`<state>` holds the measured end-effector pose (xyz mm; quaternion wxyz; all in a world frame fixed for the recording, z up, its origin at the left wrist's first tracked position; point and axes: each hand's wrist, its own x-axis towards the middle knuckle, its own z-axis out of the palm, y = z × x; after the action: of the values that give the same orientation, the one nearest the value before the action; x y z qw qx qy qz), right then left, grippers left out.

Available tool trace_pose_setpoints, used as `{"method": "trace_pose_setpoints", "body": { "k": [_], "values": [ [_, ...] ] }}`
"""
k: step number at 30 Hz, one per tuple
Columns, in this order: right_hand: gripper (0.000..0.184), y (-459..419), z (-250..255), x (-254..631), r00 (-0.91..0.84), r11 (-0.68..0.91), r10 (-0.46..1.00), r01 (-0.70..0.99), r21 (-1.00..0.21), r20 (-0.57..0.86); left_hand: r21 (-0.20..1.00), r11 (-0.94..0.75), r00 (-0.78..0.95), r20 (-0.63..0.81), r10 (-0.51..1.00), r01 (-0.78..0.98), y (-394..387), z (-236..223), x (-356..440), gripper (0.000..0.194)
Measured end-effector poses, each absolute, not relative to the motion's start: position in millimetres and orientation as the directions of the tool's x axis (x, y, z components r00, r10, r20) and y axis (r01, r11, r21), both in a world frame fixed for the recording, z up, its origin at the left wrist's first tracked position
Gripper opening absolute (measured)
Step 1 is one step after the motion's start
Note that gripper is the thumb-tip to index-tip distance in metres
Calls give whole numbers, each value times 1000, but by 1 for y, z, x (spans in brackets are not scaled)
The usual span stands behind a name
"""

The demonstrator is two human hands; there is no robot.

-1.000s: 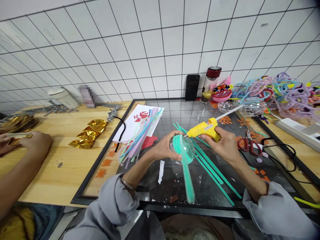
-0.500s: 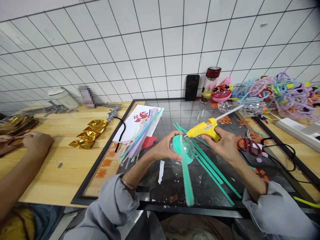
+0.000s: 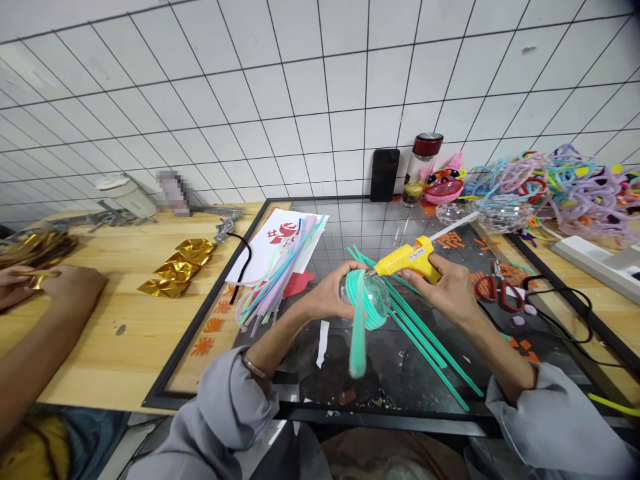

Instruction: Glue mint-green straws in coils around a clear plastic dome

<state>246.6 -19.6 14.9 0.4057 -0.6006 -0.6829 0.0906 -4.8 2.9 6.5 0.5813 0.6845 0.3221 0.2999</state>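
Observation:
My left hand (image 3: 330,293) is closed around a clear plastic ball (image 3: 377,293), with thumb and fingers on its left side. Turns of a green pipe cleaner (image 3: 358,340) wrap the ball, and the fuzzy free end sticks out toward me. My right hand (image 3: 445,287) grips a yellow hot glue gun (image 3: 407,259) by its handle. The gun's nozzle meets the wrapped part at the ball's upper side; whether glue is coming out cannot be made out. A white glue stick (image 3: 455,225) juts from the gun's back. Loose green pipe cleaners (image 3: 430,343) lie beneath, on the dark board.
Pastel pipe cleaners (image 3: 280,280) rest on white paper (image 3: 250,247). Red-handled scissors (image 3: 500,290), a black cable (image 3: 590,320) and a power strip (image 3: 600,263) lie right. A phone (image 3: 385,175) and glass bottle (image 3: 419,170) stand behind. At left, a co-worker's hands (image 3: 70,287) handle gold foil.
The free end of the green pipe cleaner has swung left and up. My hands, the ball and the glue gun stay nearly still. The co-worker's hands have shifted slightly.

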Motion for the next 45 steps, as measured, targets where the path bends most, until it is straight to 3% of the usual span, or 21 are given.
{"method": "trace_pose_setpoints", "body": {
  "k": [4, 10, 13, 18, 22, 25, 33, 45],
  "values": [
    [42, -19, 13, 246, 86, 239, 891, 747, -620, 446, 986, -129, 611, 37, 791, 107, 2, 7, -5, 81],
    [40, -15, 12, 250, 157, 158, 940, 589, -793, 304, 992, -100, 614, 29, 789, 82, 0, 10, -5, 79],
    [41, -11, 12, 255, 200, 108, 941, 588, -802, 274, 986, -139, 623, 52, 780, 92, 0, 14, -4, 75],
    [40, -1, 2, 262, 181, 34, 961, 674, -738, 209, 990, -108, 622, 27, 783, 92, 1, 11, -4, 77],
    [19, 10, -12, 270, 184, 10, 958, 742, -671, 218, 992, -91, 617, 19, 786, 86, 1, 9, -6, 78],
    [14, 15, -20, 276, 189, 3, 951, 788, -615, 246, 988, -129, 619, 46, 784, 90, 0, 10, -6, 77],
    [20, 15, -33, 281, 134, 20, 932, 909, -416, 338, 982, -167, 631, 73, 772, 90, 2, 9, -6, 72],
    [27, 10, -36, 270, 114, -61, 957, 978, -199, 267, 985, -139, 620, 46, 783, 102, 0, 7, -7, 75]
  ]
}}
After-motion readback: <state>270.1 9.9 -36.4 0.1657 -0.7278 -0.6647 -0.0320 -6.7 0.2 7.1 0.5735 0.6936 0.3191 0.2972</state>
